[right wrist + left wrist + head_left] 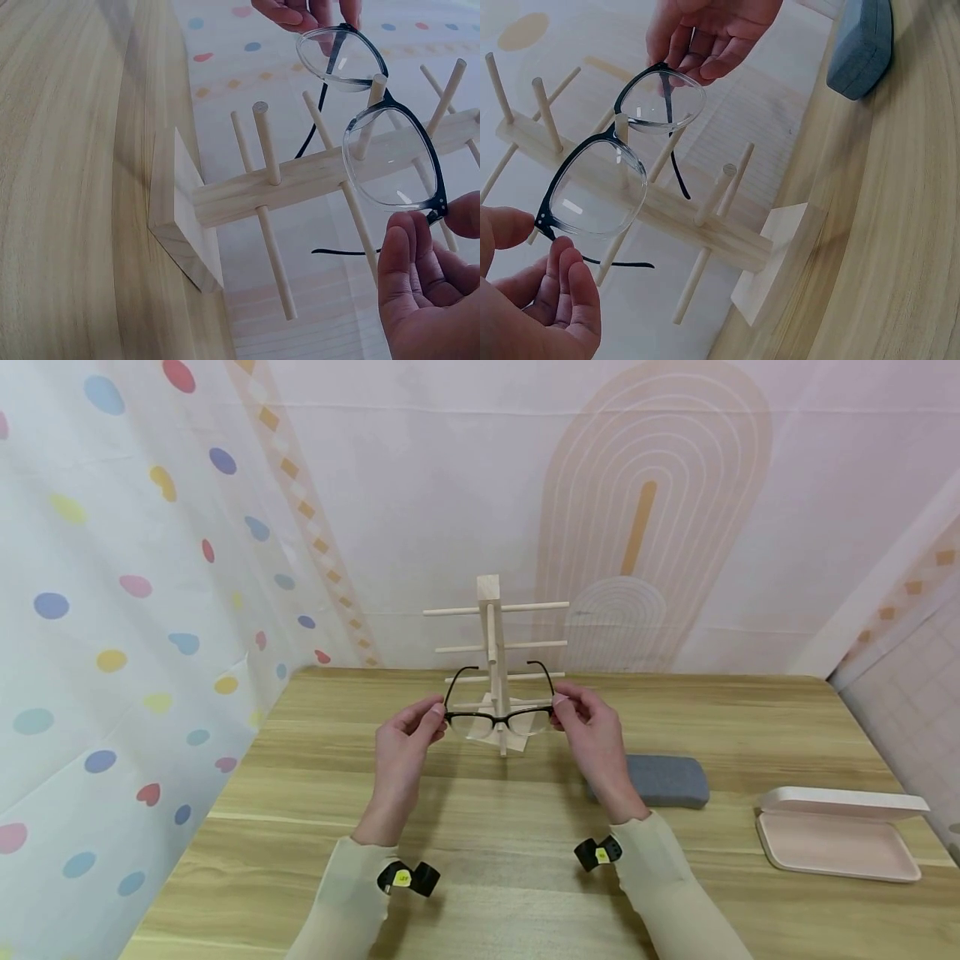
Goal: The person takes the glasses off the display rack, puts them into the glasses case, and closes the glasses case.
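A pair of eyeglasses [528, 712] with a black upper rim and clear lower rim is held up in front of a wooden peg stand [487, 587]. My left hand [405, 747] pinches the left hinge corner between thumb and fingers. At the opposite corner, my right hand [597, 745] pinches the frame the same way. Both temples are unfolded and point back on either side of the stand's post. In the left wrist view, a front peg [622, 129] overlaps the nose bridge of the glasses. Lower pegs [261, 120] stick out bare below the glasses.
A blue-grey glasses case [667, 780] lies closed on the wooden table [495, 860], partly behind the right forearm. Farther right, a pale pink case [840, 847] stands with its lid raised. Patterned curtains [420, 485] hang behind and to the left of the table.
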Available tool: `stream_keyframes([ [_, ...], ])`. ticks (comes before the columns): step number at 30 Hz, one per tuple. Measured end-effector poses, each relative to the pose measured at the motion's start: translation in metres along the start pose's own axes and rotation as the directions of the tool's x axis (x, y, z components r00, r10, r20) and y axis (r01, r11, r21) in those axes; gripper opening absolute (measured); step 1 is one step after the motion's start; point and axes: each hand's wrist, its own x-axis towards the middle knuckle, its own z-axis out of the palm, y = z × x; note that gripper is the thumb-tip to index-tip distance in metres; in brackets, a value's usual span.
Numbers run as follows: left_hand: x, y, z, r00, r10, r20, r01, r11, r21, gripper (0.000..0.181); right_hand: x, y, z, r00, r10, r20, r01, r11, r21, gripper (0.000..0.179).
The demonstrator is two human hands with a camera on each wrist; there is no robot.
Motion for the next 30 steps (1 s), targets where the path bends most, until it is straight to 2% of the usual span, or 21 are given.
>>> stream_keyframes([
  [9,0.001,0.000,0.000,1.000,-0.016,0.003,0.016,1.000,-0.017,0.028,0.001,0.000,-0.001,1.000,-0.005,0.003,0.005,1.000,0.012,0.026],
  [15,0.000,0.002,0.001,0.999,-0.035,0.005,0.035,0.998,-0.058,0.029,0.000,0.000,-0.003,1.000,-0.002,0.010,0.001,1.000,0.017,0.027],
  [25,-0.009,0.010,-0.002,0.997,-0.066,0.027,0.068,0.991,-0.118,0.031,-0.005,-0.003,-0.005,0.999,-0.031,0.025,0.031,0.999,-0.008,0.027],
  [30,-0.013,0.012,-0.004,0.998,-0.063,0.029,0.067,0.990,-0.127,0.032,-0.008,-0.006,-0.006,0.999,-0.038,0.039,0.039,0.999,-0.023,0.028],
])
